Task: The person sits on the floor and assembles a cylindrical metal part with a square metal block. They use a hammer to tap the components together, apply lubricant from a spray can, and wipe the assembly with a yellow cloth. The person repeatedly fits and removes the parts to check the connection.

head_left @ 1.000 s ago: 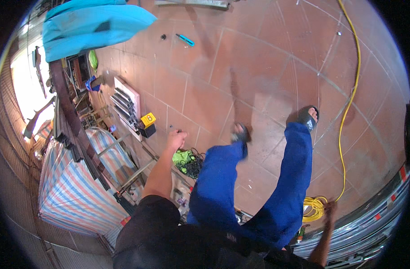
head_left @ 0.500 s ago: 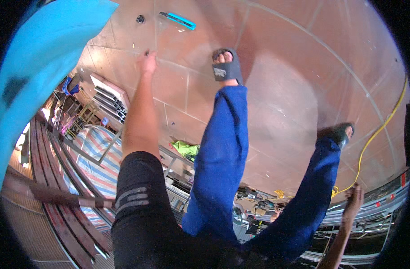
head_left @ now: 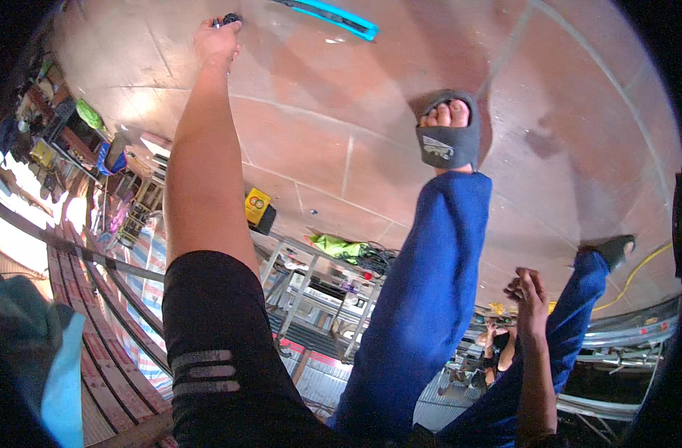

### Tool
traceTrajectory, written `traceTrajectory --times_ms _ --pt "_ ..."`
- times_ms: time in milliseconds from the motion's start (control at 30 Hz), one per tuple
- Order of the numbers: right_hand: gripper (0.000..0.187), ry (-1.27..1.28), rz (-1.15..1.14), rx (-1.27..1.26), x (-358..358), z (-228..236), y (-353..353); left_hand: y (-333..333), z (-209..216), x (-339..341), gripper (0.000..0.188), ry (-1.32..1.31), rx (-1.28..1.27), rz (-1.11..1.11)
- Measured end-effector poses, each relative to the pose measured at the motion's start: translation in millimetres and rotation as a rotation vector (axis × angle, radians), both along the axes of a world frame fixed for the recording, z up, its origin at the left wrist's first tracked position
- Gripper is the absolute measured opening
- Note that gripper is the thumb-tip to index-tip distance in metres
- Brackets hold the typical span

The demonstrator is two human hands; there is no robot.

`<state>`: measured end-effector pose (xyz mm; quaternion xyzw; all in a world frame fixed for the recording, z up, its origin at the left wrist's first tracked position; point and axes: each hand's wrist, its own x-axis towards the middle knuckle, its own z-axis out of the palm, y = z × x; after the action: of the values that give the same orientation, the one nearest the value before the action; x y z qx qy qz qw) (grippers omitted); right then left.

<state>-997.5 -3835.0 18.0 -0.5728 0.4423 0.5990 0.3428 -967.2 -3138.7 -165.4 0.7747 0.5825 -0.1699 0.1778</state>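
Ahead, left hand (head_left: 218, 45) touches a black piece (head_left: 233, 18), grip unclear; right hand (head_left: 531, 299) loosely uncurled.

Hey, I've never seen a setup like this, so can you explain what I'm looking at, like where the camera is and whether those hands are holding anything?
Sure. There's no machine here: these are a person's own bare hands. The pictures come from the left of two wide cameras worn on the head, looking down, so straight edges bend near the rim. You see the person's blue trousers and a dark sandal below.

The left hand reaches down with its fingertips at a small dark thing; I can't tell whether it's gripped. The right hand has curled fingers, with nothing showing in it.

On the tiled floor lie a long blue tool, perhaps a cutter, and a yellow cord.
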Motion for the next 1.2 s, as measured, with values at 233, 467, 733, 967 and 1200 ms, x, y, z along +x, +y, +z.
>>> traceTrajectory --times_ms 233,467,733,967,1200 --pt "0.036 -0.276 -0.001 0.344 73 16 49 -251 95 -4 0.033 -0.409 -0.552 0.331" --pt "0.054 -0.212 -0.212 0.542 142 65 -72 -579 240 57 0.04 -0.214 -1.201 -0.144" --pt "0.058 -0.433 -0.864 0.436 141 138 -343 -787 301 125 0.056 0.27 -1.805 0.154" --pt "0.058 -0.562 -1.114 0.414 102 165 -477 -936 351 179 0.048 0.246 -1.555 -0.52" --pt "0.058 -0.777 -1.086 0.474 86 187 -544 -1034 384 213 0.038 0.355 -1.358 -0.992"
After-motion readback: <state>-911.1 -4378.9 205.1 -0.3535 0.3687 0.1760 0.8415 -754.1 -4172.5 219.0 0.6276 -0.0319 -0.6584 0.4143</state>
